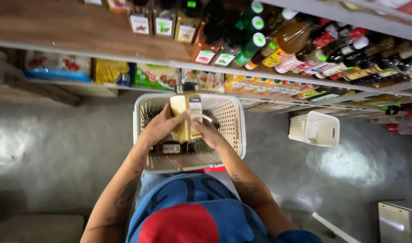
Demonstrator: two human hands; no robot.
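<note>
Over the white basket (235,130), both hands have one yellow bottle (184,118): left hand (161,128) and right hand (209,133), each grip clamped on its sides. Best kept upright, clear of the dark bottles (172,147) beneath, I'd say.

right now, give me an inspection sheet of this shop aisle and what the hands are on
surface: grey concrete floor, glare patches
job's things: yellow bottle with a dark cap held upright over the white basket; more bottles lie in the basket
clutter: a second white basket on the floor at right
hands: left hand and right hand both grip the bottle
cables: nothing seen
surroundings: shelves of sauce bottles above, packets on a lower shelf, metal edge at bottom right
</note>
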